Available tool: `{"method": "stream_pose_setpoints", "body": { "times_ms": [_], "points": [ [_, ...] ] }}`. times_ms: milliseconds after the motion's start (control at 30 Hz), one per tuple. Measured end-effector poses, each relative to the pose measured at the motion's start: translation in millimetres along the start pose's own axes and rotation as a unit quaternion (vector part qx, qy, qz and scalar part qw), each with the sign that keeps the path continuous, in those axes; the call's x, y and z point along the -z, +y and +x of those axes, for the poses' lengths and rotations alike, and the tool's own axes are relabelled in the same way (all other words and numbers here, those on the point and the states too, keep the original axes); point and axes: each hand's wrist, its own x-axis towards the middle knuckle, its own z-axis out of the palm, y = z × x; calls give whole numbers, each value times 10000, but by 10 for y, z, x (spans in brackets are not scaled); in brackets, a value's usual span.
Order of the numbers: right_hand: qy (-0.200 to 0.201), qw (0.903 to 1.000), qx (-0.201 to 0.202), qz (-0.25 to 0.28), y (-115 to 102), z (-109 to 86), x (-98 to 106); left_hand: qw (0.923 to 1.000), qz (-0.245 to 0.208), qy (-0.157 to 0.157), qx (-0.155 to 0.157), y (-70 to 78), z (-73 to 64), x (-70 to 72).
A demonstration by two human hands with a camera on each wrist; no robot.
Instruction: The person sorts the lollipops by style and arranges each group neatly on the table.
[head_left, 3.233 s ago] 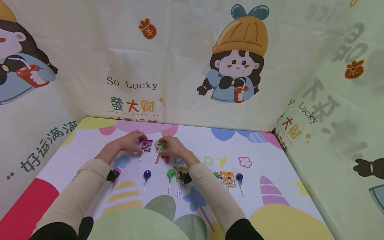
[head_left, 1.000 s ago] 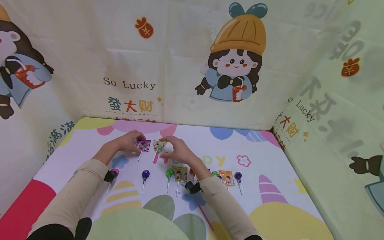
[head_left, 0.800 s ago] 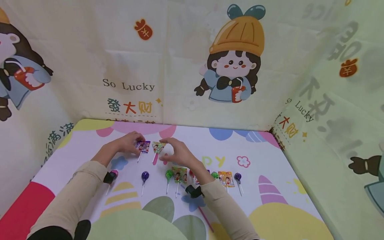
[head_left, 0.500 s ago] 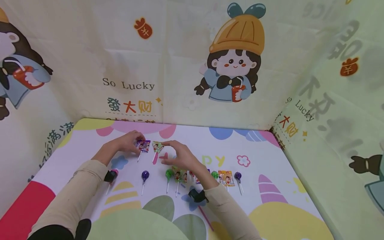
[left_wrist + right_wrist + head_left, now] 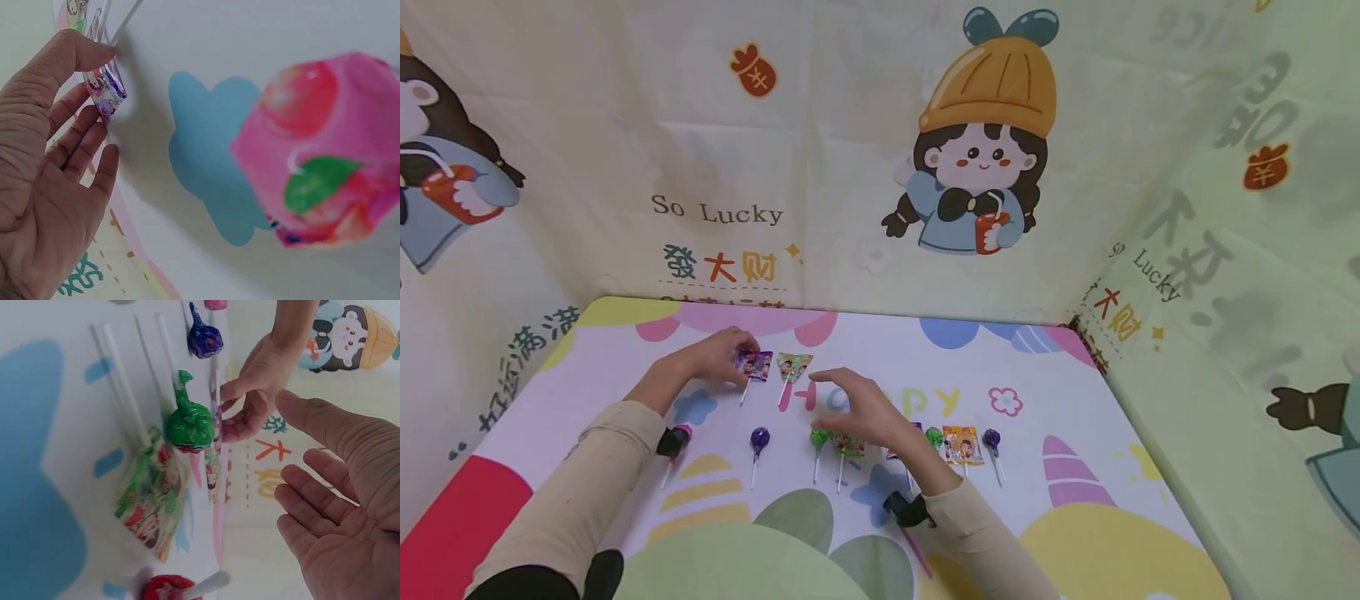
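Green-packet lollipop (image 5: 792, 365) lies released, seemingly placed, beside purple-packet lollipop (image 5: 756, 366), pinched by left hand (image 5: 717, 356); right hand (image 5: 867, 407) withdraws, grip apart.

Looks like thin plastic film, glossy and crinkled, on the purple packet (image 5: 755, 365) and the green packet (image 5: 792, 367) toward the far left. Equally shiny, with bright highlights, across the pink wrapper (image 5: 319, 150) at near left. Tightly creased but just as glossy on the green wrapper (image 5: 190, 425); partly see-through on the printed packet (image 5: 153, 509) beside it. Smooth and plastic-looking along its stick (image 5: 125, 381). Flat and smooth over the tabletop (image 5: 880, 342). Matt and lightly creased, like thin cloth, on the far backdrop (image 5: 850, 158). Soft, matt cloth, wrinkled, on the left sleeve (image 5: 572, 492) and right sleeve (image 5: 981, 529).
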Motion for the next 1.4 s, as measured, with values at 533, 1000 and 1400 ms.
{"method": "stream_pose_setpoints", "body": {
  "times_ms": [533, 1000, 1400],
  "points": [
    [-6, 9999, 23, 134, 138, -198, -40, 9999, -24, 57, -80, 11, -28, 1],
    [-5, 9999, -34, 100, 288, -422, -36, 10000, -79, 6, -43, 0, -21, -5],
    [-132, 9997, -72, -197, 330, -472, -52, 10000, -57, -14, 22, -9, 0, -14]
  ]
}}
